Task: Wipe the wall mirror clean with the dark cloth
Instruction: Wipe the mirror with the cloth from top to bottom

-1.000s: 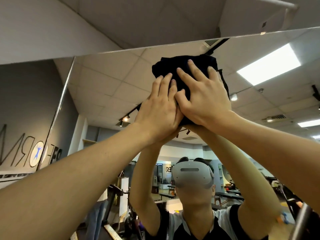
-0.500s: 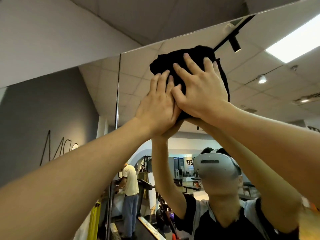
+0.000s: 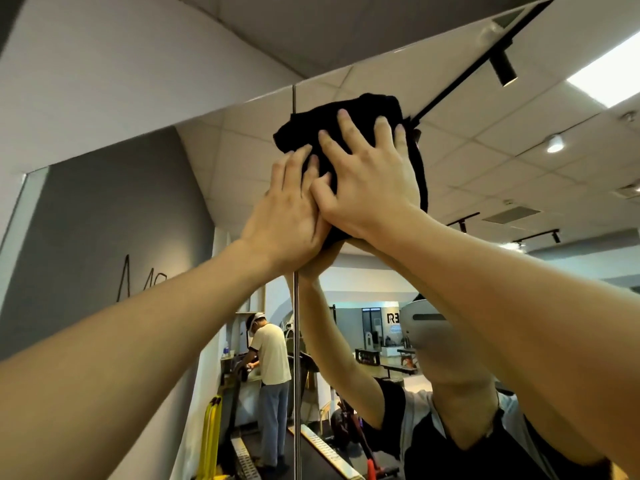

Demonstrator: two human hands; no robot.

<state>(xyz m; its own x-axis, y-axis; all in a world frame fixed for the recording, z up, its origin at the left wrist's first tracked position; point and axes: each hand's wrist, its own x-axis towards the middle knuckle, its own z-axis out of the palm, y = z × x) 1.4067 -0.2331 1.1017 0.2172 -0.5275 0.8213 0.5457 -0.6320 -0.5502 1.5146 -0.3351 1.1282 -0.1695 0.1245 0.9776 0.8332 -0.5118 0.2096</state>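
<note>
Both hands are pressing the dark cloth flat against the wall mirror, high up near its top edge, just to the right of the vertical seam between two mirror panels. The right hand is lying on the cloth with its fingers spread and nearly straight, released and not grasping. The left hand is resting beside it, partly under the right thumb, fingers also straight on the cloth. In the reflection, another person is standing near a treadmill.
</note>
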